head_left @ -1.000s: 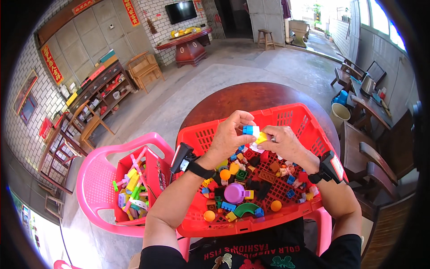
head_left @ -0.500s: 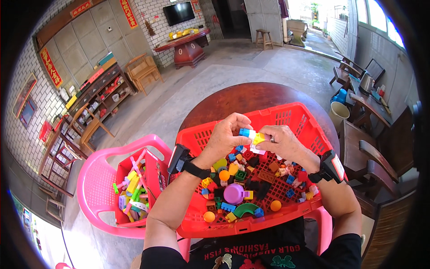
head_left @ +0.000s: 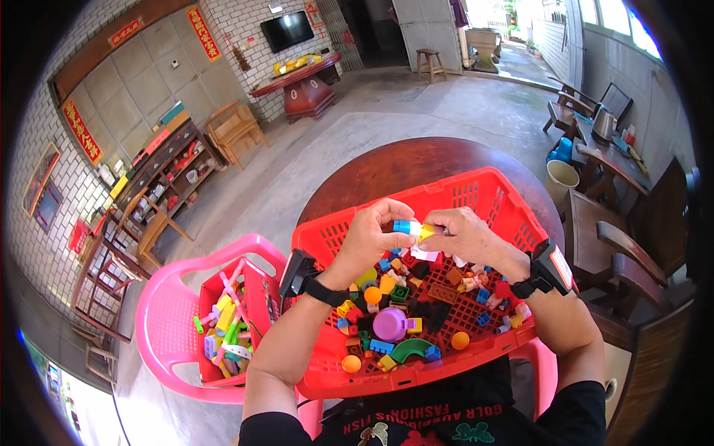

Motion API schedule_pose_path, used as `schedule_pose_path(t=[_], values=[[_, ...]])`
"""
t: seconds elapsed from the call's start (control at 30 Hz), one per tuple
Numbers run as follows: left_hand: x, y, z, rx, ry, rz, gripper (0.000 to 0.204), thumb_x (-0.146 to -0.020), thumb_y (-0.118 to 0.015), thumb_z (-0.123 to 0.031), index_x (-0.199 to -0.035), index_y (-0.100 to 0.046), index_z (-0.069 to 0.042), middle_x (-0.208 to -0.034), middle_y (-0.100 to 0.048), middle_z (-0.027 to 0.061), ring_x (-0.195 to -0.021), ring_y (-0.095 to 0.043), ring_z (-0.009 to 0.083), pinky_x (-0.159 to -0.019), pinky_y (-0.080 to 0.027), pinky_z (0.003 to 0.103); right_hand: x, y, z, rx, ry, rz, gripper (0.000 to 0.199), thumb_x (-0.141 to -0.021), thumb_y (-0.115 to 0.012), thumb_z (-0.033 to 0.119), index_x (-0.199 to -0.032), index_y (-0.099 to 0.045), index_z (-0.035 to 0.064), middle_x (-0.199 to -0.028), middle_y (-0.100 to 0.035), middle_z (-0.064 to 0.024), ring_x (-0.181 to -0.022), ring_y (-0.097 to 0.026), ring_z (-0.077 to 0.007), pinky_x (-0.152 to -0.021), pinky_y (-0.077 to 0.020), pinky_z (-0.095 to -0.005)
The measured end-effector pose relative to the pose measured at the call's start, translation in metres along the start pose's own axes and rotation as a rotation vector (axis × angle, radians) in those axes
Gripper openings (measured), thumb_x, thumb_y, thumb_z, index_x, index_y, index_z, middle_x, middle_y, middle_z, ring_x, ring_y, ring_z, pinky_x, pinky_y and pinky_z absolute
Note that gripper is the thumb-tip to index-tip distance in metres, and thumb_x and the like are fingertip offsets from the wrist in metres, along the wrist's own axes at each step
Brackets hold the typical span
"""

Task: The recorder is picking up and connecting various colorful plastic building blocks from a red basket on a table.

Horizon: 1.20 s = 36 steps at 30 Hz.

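Note:
Above the red basket (head_left: pixel 327 236), my left hand (head_left: pixel 372 236) pinches a blue-and-white toy block (head_left: pixel 402 226) between thumb and fingers. My right hand (head_left: pixel 470 236) grips a yellow toy block (head_left: pixel 426 232) right beside it. A pale pink block (head_left: pixel 425 255) shows just below the yellow one. The blocks meet between my fingertips; whether they are locked together I cannot tell. Loose pieces lie in the basket below: a purple cup (head_left: pixel 390 325), a green curved piece (head_left: pixel 410 349), a brown brick (head_left: pixel 442 293) and several orange balls (head_left: pixel 460 340).
The basket rests partly on a round wooden table (head_left: pixel 401 160). To the left, a pink plastic chair (head_left: pixel 160 327) carries a red box (head_left: pixel 210 293) of colourful toys. Wooden armchairs (head_left: pixel 606 230) and a cream bucket (head_left: pixel 561 175) stand to the right.
Both hands have dropped slightly, and the blue-and-white block and the yellow block now sit closer to level with each other. The whole view has shifted a little.

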State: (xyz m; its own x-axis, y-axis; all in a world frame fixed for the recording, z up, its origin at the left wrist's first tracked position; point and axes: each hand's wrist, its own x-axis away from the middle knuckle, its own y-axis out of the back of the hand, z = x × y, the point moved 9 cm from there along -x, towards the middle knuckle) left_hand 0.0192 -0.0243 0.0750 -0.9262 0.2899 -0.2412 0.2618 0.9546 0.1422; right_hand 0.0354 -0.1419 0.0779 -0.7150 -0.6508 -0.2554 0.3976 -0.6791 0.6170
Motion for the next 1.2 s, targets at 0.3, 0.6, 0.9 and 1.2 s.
schedule_pose_path(t=[0.3,0.6,0.9,1.2], values=[[0.000,-0.010,0.007,-0.093,0.038,0.044,0.034,-0.072,-0.067,0.002,-0.103,-0.055,-0.002,-0.094,-0.059,0.0041,-0.085,-0.057,0.0101,-0.076,-0.047,0.023,0.003,-0.008,-0.002,-0.041,-0.012,0.037,0.028,-0.075,-0.067,0.022,-0.079,-0.057,-0.0040,-0.058,-0.056,-0.0130,-0.052,-0.059,-0.0200,-0.047,-0.0441,-0.0324],[0.000,-0.010,0.017,-0.065,0.061,-0.030,0.040,-0.069,-0.066,0.004,-0.107,-0.052,-0.001,-0.097,-0.059,0.0082,-0.087,-0.058,0.0136,-0.076,-0.048,0.026,-0.002,-0.013,-0.001,0.196,0.205,0.013,0.027,-0.075,-0.065,0.020,-0.081,-0.054,-0.0033,-0.066,-0.057,-0.0179,-0.065,-0.060,-0.0316,-0.055,-0.0439,-0.0392],[-0.009,0.001,0.039,-0.129,-0.020,-0.009,0.032,-0.080,-0.066,-0.016,-0.105,-0.052,-0.002,-0.095,-0.059,0.0046,-0.083,-0.057,0.0092,-0.073,-0.047,0.024,-0.006,-0.009,-0.022,0.059,0.084,0.025,0.026,-0.079,-0.062,0.016,-0.096,-0.053,-0.0005,-0.064,-0.055,-0.0105,-0.057,-0.059,-0.0206,-0.051,-0.0447,-0.0325],[-0.008,-0.005,0.034,-0.075,0.010,0.068,0.026,-0.087,-0.059,-0.023,-0.100,-0.053,-0.002,-0.089,-0.059,0.0034,-0.078,-0.057,0.0081,-0.069,-0.047,0.022,-0.005,-0.010,-0.019,-0.049,-0.036,0.055,0.022,-0.083,-0.059,0.018,-0.089,-0.055,-0.0020,-0.061,-0.056,-0.0106,-0.049,-0.057,-0.0167,-0.046,-0.0437,-0.0310]])
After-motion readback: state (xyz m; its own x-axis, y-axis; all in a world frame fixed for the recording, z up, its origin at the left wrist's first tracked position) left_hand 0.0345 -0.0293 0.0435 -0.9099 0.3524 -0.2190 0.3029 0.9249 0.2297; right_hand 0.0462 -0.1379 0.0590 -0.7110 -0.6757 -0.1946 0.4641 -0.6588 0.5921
